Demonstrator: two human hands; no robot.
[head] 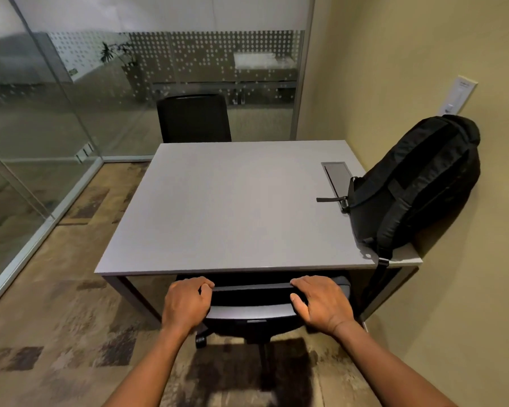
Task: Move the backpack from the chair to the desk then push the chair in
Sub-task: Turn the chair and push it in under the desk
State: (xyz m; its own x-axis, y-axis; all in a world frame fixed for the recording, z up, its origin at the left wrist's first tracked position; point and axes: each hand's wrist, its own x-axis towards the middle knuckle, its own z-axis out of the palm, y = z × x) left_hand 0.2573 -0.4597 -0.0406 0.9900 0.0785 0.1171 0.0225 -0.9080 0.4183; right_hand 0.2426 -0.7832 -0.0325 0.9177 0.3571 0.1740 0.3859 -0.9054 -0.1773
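A black backpack (417, 183) stands upright on the right end of the grey desk (218, 207), leaning against the beige wall. One of its straps hangs over the desk's front edge. The black office chair (252, 314) sits at the desk's near side, its seat mostly hidden under the desktop. My left hand (187, 302) grips the left end of the chair's backrest top. My right hand (319, 302) rests over the right end, fingers curled on the top edge.
A second black chair (193, 118) stands at the desk's far side. A cable hatch (337, 173) is set into the desktop near the backpack. Glass partitions (41, 127) close the left and back. The beige wall carries a switch plate (460, 96).
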